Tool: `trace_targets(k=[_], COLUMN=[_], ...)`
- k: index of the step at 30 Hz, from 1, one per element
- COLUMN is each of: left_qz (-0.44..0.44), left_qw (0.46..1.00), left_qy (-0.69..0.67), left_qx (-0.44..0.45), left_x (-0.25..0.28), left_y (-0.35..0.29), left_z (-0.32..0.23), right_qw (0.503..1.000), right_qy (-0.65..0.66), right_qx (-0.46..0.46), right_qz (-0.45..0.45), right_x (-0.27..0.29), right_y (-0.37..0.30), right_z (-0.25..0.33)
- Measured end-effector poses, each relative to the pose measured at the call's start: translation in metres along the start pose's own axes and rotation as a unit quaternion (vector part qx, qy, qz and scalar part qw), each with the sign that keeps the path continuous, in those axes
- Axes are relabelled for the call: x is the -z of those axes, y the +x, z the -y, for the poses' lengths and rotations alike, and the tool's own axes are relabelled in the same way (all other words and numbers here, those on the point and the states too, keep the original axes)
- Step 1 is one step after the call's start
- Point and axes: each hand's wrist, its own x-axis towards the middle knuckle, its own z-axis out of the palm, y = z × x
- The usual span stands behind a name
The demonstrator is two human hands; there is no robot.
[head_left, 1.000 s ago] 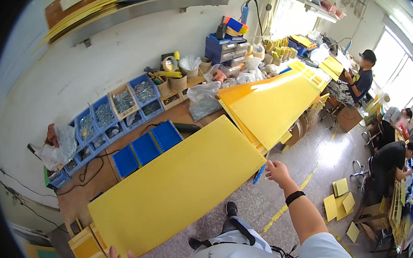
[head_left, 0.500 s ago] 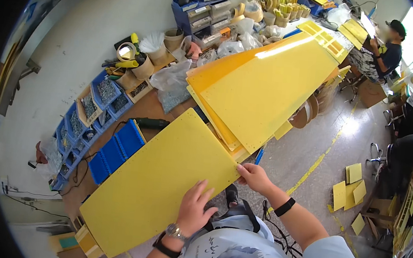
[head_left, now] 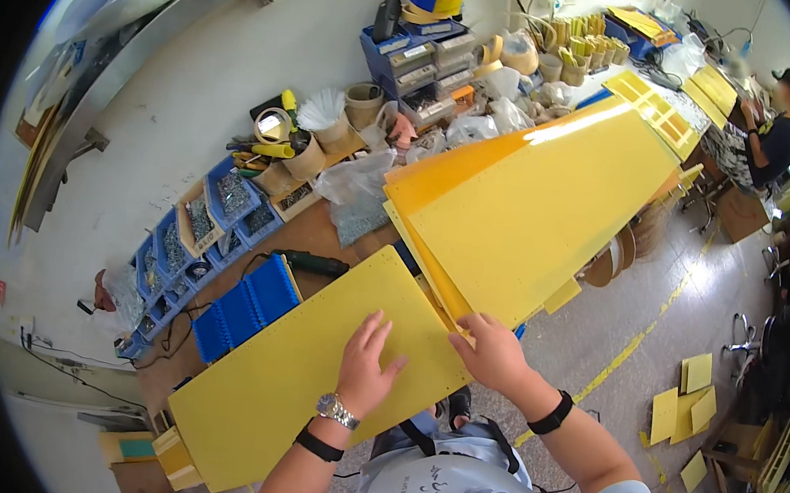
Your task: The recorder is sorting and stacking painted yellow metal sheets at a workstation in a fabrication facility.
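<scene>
A large flat yellow panel (head_left: 287, 379) with small holes along its edges lies slantwise on the bench in front of me. Over its near right part is my left hand (head_left: 366, 365), fingers stretched and thumb apart, holding nothing. Whether its palm touches the panel I cannot tell. My right hand (head_left: 491, 354) is at the panel's right end, beside the neighbouring pile, with thumb and fingers apart. That pile of yellow sheets (head_left: 531, 212) stretches away to the far right, its top sheet glossy.
Behind the panel sit a blue ribbed tray (head_left: 248, 307), a dark green power tool (head_left: 312, 263) and blue bins (head_left: 229, 194) of small hardware. Clear plastic bags (head_left: 357, 195) lie farther along. Yellow boards (head_left: 684, 407) rest on the floor at right. A co-worker (head_left: 775, 131) sits at the far right.
My right hand has let go of the panel's near right corner and moved up along its end. My left hand has shifted farther over the panel. The whole view has swung slightly.
</scene>
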Motion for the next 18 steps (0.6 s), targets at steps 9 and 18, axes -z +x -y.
trace_targets(k=[9, 18], left_qz=[-0.044, -0.022], left_qw=[0.999, 0.998], left_qy=[0.007, -0.005], left_qx=[0.027, 0.050], left_x=[-0.016, -0.023], left_y=[0.067, 0.085], left_z=[0.052, 0.062], right_qw=[0.996, 0.982], right_qy=[-0.085, -0.166], right_qx=[0.027, -0.029], right_qz=[0.016, 0.091], right_x=[-0.043, -0.064], right_y=[0.141, 0.203], right_z=[0.048, 0.056])
